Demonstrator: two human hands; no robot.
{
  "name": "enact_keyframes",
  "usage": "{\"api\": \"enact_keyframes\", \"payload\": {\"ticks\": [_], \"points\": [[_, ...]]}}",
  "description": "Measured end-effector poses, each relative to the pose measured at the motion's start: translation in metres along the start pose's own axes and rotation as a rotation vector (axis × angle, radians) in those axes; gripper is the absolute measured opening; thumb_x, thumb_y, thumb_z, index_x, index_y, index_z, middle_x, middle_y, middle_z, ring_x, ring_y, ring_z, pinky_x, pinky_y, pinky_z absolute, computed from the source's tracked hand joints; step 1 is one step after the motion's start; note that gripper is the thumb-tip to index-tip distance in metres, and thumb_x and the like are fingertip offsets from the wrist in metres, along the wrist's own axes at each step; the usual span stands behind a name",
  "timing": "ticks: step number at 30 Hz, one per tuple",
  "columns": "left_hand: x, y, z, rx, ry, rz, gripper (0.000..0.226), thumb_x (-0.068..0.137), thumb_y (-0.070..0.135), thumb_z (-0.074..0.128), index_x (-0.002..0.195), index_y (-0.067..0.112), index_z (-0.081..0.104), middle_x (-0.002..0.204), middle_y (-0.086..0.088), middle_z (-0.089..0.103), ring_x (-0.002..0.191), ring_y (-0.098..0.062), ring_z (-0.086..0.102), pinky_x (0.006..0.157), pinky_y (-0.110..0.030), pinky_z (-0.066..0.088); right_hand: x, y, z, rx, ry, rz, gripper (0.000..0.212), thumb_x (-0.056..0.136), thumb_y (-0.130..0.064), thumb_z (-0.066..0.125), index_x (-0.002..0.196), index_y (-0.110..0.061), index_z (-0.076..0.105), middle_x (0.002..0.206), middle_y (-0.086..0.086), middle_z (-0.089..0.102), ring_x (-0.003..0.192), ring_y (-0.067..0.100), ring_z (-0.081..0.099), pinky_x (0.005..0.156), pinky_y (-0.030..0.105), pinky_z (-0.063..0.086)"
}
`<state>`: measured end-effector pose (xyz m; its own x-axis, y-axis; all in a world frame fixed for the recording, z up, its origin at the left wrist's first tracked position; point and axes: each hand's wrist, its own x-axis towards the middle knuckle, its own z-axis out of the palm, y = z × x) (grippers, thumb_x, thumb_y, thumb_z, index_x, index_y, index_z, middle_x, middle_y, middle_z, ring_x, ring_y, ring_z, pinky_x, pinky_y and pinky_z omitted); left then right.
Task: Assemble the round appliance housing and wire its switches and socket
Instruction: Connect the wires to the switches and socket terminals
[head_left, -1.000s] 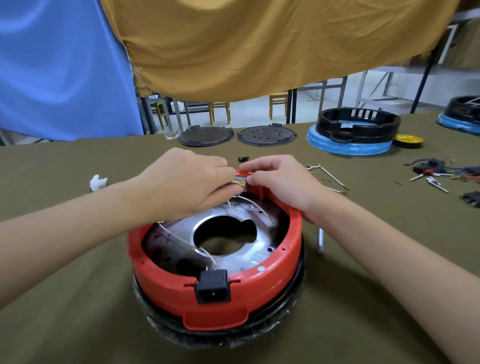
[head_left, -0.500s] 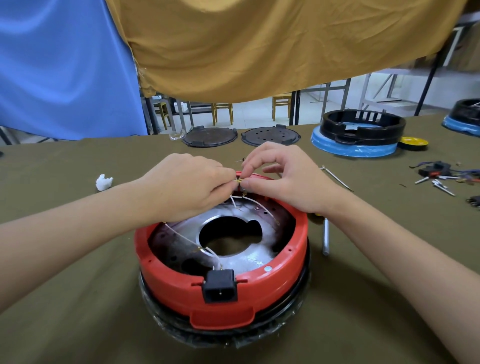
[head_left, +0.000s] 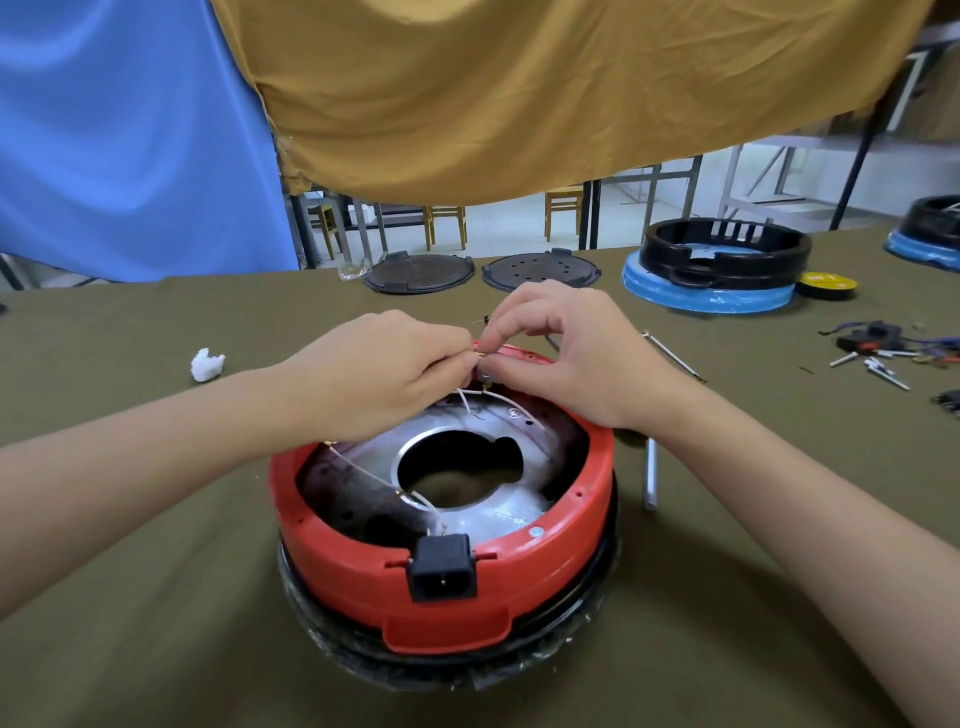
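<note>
A round red housing (head_left: 571, 545) sits upside down on a black base in front of me, with a silver metal plate (head_left: 498, 512) inside. A black power socket (head_left: 442, 567) is clipped into its near rim. White wires (head_left: 511, 401) run across the plate. At the far rim my left hand (head_left: 379, 376) pinches a white wire with a brass terminal. My right hand (head_left: 569, 348) pinches the small switch part at that rim, fingertips meeting the left hand's. The switch itself is mostly hidden by my fingers.
A screwdriver (head_left: 649, 478) lies right of the housing. Two black round lids (head_left: 418, 271) sit at the table's far edge. A black ring on a blue base (head_left: 717, 265) and yellow tape (head_left: 826, 284) stand far right. Loose terminals and wires (head_left: 883, 353) lie right; white scrap (head_left: 207, 364) left.
My right hand has lifted off the far rim and its fingers now arch above the terminal. The camera view has shifted slightly; the housing has stayed in place.
</note>
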<state>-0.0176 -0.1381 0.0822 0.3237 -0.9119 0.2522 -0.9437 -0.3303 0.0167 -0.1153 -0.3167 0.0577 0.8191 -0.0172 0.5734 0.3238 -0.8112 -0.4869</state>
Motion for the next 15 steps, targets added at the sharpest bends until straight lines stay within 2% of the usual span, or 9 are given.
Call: {"api": "enact_keyframes", "payload": {"ticks": [5,8,10,13,15], "points": [[-0.0015,0.0018,-0.0003,0.287,0.138,0.065,0.035,0.096,0.045,0.027,0.108,0.025,0.054,0.089,0.011,0.058,0.075,-0.025,0.061,0.059,-0.033,0.043,0.0025,0.002,0.0008,0.015,-0.061,0.052,0.009,0.09,-0.02,0.071,0.091,-0.015,0.078,0.102,-0.007,0.068,0.1,0.008,0.06,0.093,0.036,0.046],[-0.0037,0.0044,0.0001,0.448,0.225,0.225,0.034,0.098,0.034,0.038,0.099,0.014,0.065,0.086,-0.002,0.061,0.065,-0.029,0.063,0.045,-0.032,0.038,0.0037,0.0044,0.0014,0.036,-0.098,0.09,0.012,0.093,-0.019,0.068,0.091,-0.012,0.077,0.104,-0.004,0.066,0.098,0.006,0.061,0.094,0.032,0.046],[-0.0036,0.0037,0.0006,0.444,0.25,0.264,0.036,0.1,0.031,0.038,0.093,0.012,0.068,0.083,-0.003,0.061,0.065,-0.028,0.063,0.043,-0.034,0.042,0.0036,0.0055,0.0021,0.068,-0.118,0.121,0.014,0.093,-0.018,0.067,0.09,-0.009,0.077,0.104,-0.002,0.066,0.097,0.006,0.061,0.094,0.032,0.047],[-0.0025,0.0021,0.0033,0.285,0.264,0.22,0.045,0.097,0.039,0.032,0.091,0.015,0.07,0.082,0.001,0.062,0.069,-0.025,0.063,0.051,-0.039,0.049,0.0029,0.0063,0.0038,0.143,-0.087,0.185,0.016,0.095,-0.019,0.064,0.09,-0.009,0.076,0.1,0.001,0.07,0.095,0.01,0.063,0.091,0.03,0.048],[-0.0011,-0.0004,0.0066,0.163,0.238,0.144,0.033,0.097,0.035,0.044,0.088,0.017,0.07,0.08,0.005,0.064,0.071,-0.021,0.062,0.06,-0.039,0.05,0.003,0.007,0.0053,0.193,-0.017,0.253,0.017,0.097,-0.018,0.06,0.099,-0.01,0.075,0.099,0.0,0.072,0.093,0.011,0.065,0.087,0.027,0.049]]}}
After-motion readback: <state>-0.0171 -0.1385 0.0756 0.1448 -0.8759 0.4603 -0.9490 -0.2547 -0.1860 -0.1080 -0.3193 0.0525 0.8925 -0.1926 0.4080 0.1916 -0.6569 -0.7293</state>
